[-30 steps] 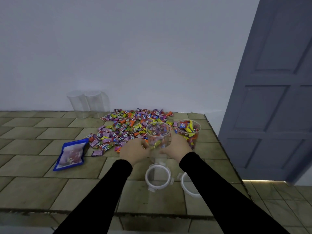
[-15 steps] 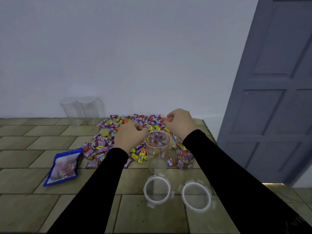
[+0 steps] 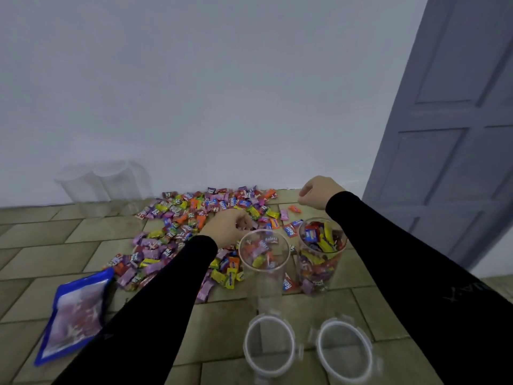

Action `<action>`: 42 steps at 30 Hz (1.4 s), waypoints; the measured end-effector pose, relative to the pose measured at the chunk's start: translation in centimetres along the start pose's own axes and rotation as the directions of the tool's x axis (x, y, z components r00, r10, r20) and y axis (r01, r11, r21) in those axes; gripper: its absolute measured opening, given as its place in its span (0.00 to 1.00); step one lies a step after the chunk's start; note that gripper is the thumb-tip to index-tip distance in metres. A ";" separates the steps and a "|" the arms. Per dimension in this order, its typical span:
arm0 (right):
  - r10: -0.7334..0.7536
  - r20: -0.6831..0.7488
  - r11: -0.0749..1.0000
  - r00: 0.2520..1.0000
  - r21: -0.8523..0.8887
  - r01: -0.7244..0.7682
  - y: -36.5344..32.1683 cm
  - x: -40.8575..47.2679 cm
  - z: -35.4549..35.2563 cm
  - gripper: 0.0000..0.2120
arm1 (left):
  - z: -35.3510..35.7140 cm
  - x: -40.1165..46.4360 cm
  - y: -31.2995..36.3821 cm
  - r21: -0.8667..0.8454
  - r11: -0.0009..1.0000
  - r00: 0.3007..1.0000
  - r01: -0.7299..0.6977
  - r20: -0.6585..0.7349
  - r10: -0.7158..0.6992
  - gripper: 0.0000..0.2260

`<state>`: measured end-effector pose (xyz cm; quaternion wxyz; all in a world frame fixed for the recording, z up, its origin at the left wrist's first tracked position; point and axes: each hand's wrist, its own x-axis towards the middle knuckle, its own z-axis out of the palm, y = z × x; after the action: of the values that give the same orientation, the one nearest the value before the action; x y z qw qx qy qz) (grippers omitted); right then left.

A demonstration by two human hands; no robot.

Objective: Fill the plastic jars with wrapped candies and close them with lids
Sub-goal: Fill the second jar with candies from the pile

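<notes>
- Jars stand side by side on our tiled tabletop (image 3: 55, 245): the left jar (image 3: 265, 262) has a few candies low inside, the right jar (image 3: 322, 257) is filled nearly to its rim.
- Our two lids (image 3: 269, 347) and (image 3: 344, 351) lie flat on the tabletop in front of the jars, apart from them.
- Our left hand (image 3: 226, 227) sits just beside the left jar's rim, fingers curled; we cannot tell whether they pinch a candy.
- Our right hand (image 3: 317, 191) hangs above the far edge of the candy pile (image 3: 194, 218), fingers curled, nothing visible in them.
- We see a blue bag (image 3: 75, 312) lying left, and two more clear jars (image 3: 102, 182) by the wall.
</notes>
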<state>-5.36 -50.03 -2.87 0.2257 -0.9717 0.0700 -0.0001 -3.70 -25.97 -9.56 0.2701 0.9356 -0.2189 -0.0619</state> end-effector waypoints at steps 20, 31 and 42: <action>-0.224 0.373 0.953 0.900 -0.107 0.282 7.7 7.2 9.3 0.26 | 7.8 4.5 0.3 0.344 0.922 0.950 -0.178 0.305 0.069 0.48; -0.294 0.406 0.932 0.865 -0.080 0.354 7.8 9.0 11.7 0.37 | 7.2 6.2 -2.1 0.148 0.988 0.989 -0.034 0.151 0.011 0.41; -0.253 0.238 0.920 0.938 -0.240 0.309 8.1 9.0 14.5 0.35 | 9.8 7.4 -1.8 0.415 0.909 0.994 0.039 0.073 -0.076 0.38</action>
<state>2.87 -52.08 -19.76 0.0929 -0.9882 -0.0949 0.0760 1.33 -32.51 -18.79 0.0546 0.9739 -0.2108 -0.0634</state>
